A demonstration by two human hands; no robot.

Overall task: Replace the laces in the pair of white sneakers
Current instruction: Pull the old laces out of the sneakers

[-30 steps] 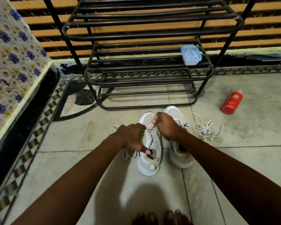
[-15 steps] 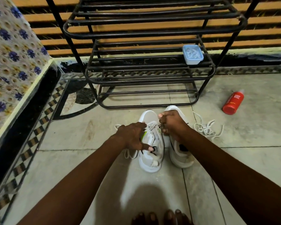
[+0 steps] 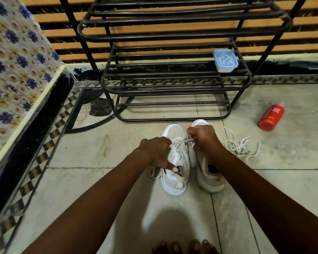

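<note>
On the tiled floor (image 3: 81, 180) just in front of the black metal rack (image 3: 173, 85): white sneakers (image 3: 174, 173) side by side, partly hidden behind both hands. Left hand (image 3: 155, 152) curling over the left shoe's lace (image 3: 178, 141), one finger pointing toward the tongue; grip hard to make out. Right hand (image 3: 202, 137) pinching the same lace, covering the right shoe's front. Loose white lace (image 3: 240, 146) lying just right.

The right hand (image 3: 202, 138) hides much of the right sneaker (image 3: 207, 173); toes (image 3: 184, 247) are cropped below.
</note>
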